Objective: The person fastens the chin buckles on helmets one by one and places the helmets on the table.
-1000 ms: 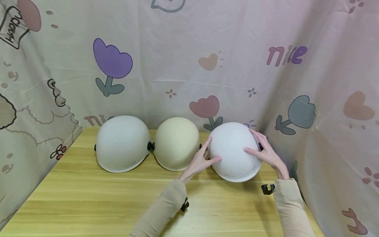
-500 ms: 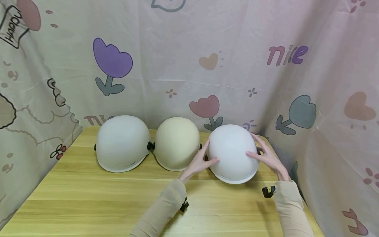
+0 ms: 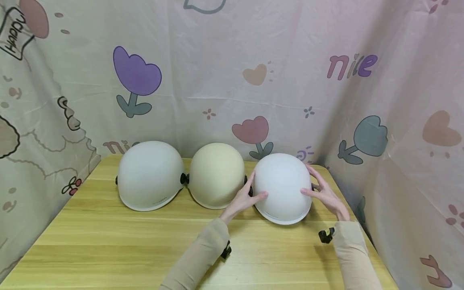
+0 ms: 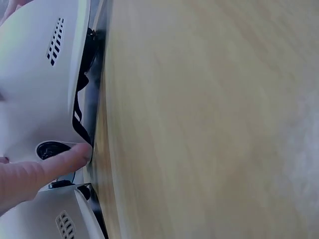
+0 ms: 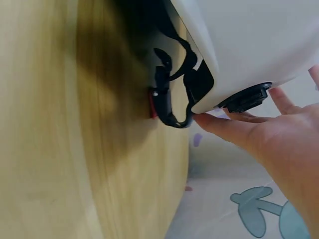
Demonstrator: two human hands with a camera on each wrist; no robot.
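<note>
On the right side of the row, a white helmet (image 3: 282, 185) sits between my two hands. My left hand (image 3: 242, 200) holds its left side, thumb (image 4: 72, 162) at the lower edge close to a black round fitting (image 4: 51, 149). At the opposite side, my right hand (image 3: 328, 197) grips the helmet, thumb at the rim and fingers partly hidden behind it. A black chin strap (image 5: 164, 97) with a buckle dangles below the rim in the right wrist view. The cream helmet (image 3: 217, 177) is just left of my left hand.
A larger white helmet (image 3: 150, 175) stands at the left end of the row, its black side fitting against the cream one's. All are on a wooden table (image 3: 119, 249), with a patterned curtain (image 3: 203, 80) behind and along both sides.
The right-hand white helmet has shifted left toward the cream one, turning and lowering slightly in view. Both hands have moved with it, the right one most. The other two helmets stay put.
</note>
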